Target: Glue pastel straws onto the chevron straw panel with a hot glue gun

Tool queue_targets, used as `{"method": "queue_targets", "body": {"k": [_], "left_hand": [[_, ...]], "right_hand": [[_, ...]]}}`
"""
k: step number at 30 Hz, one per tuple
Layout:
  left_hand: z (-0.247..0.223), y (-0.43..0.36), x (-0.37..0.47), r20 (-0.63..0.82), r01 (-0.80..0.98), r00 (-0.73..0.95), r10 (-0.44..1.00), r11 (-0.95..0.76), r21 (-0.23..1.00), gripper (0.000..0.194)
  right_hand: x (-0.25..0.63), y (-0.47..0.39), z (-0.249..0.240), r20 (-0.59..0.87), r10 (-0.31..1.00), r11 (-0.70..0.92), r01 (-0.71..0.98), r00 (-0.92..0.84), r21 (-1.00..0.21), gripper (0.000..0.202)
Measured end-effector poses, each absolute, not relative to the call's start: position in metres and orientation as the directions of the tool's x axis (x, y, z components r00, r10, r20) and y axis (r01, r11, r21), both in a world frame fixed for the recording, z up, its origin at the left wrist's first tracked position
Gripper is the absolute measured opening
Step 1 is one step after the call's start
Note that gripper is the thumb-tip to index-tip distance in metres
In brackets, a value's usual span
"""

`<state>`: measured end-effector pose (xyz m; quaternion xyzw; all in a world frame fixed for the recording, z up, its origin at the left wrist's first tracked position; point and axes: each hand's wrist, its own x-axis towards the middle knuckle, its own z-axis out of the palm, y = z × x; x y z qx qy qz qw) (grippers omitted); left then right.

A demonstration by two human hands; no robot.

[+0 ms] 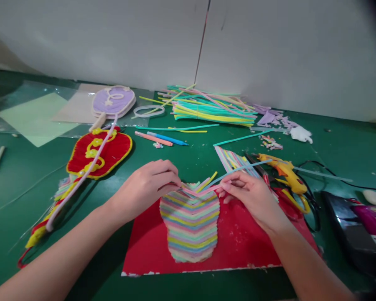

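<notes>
Red board (pixel 247 242) nearest, striped panel (pixel 192 228) lying on it. Pink stem (pixel 207 191), bent to a shallow V, spans the panel's upper end. Right hand (pixel 247 192) pinches one end, thumb against finger; left hand (pixel 144 184) has fingertips closed on the other. Yellow glue gun (pixel 286 173) beyond right hand; red fan (pixel 116 151) off left. Farther: blue marker (pixel 167 139), bundle of stems (pixel 213 113), pale wall (pixel 113 37).

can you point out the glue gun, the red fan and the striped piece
glue gun (pixel 288 174), head view, on its yellow body
red fan (pixel 115 151), head view, on its red face
striped piece (pixel 192 225), head view, on its striped middle
</notes>
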<state>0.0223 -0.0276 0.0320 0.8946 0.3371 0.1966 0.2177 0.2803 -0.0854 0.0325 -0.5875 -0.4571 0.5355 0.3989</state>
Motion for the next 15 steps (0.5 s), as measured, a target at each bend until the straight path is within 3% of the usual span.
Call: {"method": "queue_targets", "body": {"k": [6, 11, 15], "left_hand": [[0.037, -0.034, 0.015, 0.197, 0.545, 0.665, 0.721, -0.648, 0.532, 0.03], [0.041, -0.076, 0.017, 0.317, 0.667, 0.461, 0.829, -0.56, 0.492, 0.028], [0.03, -0.118, 0.027, 0.318, 0.745, 0.486, 0.814, -0.576, 0.337, 0.054]], "right_hand": [[0.285, -0.089, 0.024, -0.142, 0.987, -0.162, 0.405, 0.079, -0.9, 0.02], [0.288, -0.09, 0.021, -0.048, 0.995, -0.08, 0.45, 0.083, -0.889, 0.014], [0.286, -0.092, 0.018, -0.024, 0.996, -0.058, 0.444, 0.083, -0.894, 0.014]]}}
